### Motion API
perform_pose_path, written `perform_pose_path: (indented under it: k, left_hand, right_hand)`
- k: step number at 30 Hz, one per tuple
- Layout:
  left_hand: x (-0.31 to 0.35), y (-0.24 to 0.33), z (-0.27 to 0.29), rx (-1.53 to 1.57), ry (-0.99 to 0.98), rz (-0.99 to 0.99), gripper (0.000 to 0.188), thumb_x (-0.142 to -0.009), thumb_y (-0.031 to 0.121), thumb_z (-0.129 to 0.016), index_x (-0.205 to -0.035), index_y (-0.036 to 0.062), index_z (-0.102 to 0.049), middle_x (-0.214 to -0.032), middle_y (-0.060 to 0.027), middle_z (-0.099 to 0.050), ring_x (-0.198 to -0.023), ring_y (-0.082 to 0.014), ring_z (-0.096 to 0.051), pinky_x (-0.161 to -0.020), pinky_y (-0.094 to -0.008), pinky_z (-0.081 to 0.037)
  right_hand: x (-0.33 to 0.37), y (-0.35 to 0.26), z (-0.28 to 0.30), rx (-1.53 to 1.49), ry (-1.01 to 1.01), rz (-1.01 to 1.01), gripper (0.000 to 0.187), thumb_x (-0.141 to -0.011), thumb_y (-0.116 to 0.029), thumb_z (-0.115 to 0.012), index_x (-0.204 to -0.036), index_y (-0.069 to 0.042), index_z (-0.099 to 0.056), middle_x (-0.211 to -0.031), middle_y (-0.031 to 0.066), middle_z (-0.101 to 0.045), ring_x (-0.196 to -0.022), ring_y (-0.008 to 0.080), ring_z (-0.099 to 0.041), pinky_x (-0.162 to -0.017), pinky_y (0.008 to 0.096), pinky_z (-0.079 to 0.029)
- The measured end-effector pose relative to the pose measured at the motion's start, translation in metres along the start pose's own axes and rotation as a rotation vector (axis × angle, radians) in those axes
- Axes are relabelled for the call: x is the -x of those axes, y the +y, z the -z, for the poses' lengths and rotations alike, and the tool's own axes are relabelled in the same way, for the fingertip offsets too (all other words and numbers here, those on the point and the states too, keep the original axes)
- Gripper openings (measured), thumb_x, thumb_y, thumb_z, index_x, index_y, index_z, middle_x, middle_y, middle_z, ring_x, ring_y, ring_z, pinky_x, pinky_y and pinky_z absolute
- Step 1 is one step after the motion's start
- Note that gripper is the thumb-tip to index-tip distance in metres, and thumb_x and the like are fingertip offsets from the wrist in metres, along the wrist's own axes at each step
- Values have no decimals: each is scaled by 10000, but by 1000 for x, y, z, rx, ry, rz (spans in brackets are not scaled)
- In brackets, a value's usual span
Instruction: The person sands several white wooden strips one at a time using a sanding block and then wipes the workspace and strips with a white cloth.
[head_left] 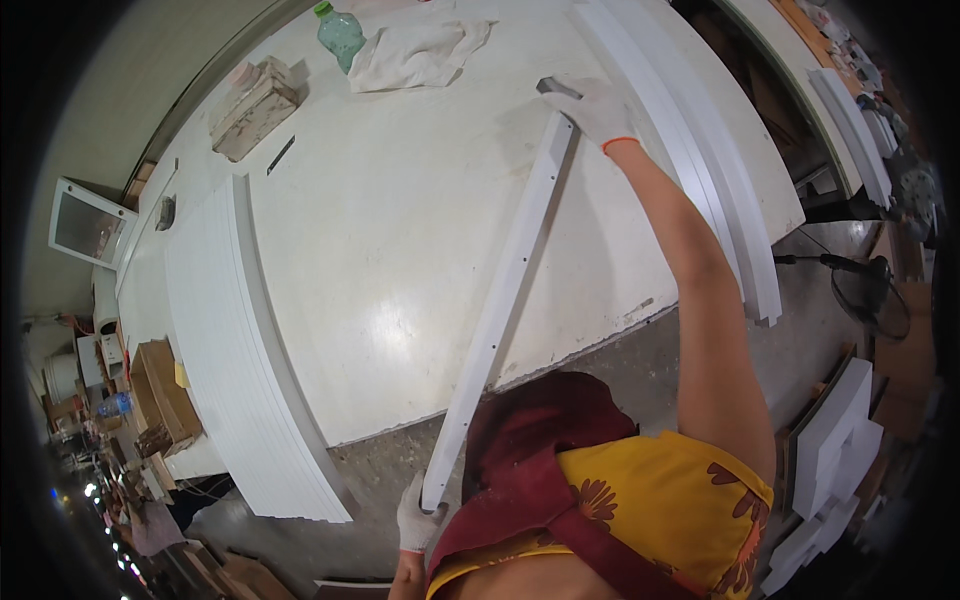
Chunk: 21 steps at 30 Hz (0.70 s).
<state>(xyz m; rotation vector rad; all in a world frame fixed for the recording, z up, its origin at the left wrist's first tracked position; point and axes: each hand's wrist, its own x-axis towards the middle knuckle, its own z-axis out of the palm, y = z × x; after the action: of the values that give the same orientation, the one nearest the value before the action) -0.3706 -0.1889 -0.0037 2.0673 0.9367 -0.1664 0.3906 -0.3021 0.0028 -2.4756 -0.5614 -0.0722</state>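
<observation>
A long white strip with small dark holes along it (510,270) slants across the table and juts past its near edge. My left hand (415,518), in a white glove, is closed round the strip's near end. At the far end, my right hand (602,110), in a white glove with an orange cuff, grips a small dark grey block (556,88). The block sits just beyond the strip's tip; whether it touches the strip I cannot tell.
White strips lie side by side on the left (235,360), and long white boards (690,130) run along the right. At the back are a green bottle (340,35), a white cloth (415,55) and a stained block (255,110). A dark flat piece (281,155) lies nearby.
</observation>
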Motion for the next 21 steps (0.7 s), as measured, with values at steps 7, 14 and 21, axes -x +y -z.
perform_pose_path:
  k: [7,14,21]
  left_hand:
    - [6,41,-12,-237,101,168,767,-629,133,-849,-1351,78,-595,-1172,-245,-640,-1057,-444,-655,-882,-508,-544]
    - [5,-15,-26,-45,44,280,553,-635,204,-848,-1139,105,-643,-1039,-219,-704,-970,-435,-686,-827,-508,-555]
    - [-9,21,7,-105,-97,284,517,-670,294,-844,-1089,73,-640,-989,-228,-721,-976,-439,-699,-816,-510,-562]
  right_hand:
    - [42,-38,9,631,109,142,408,-950,-516,-619,-1317,-357,-696,-1401,62,-640,-1183,305,-649,-957,446,-542]
    - [241,-106,-3,-17,-237,583,366,-997,-467,-507,-1307,-334,-651,-1250,58,-686,-914,225,-695,-756,408,-564]
    - [288,-130,23,-12,-464,983,310,-861,-461,-678,-1154,-363,-699,-1312,52,-649,-945,229,-707,-626,407,-574]
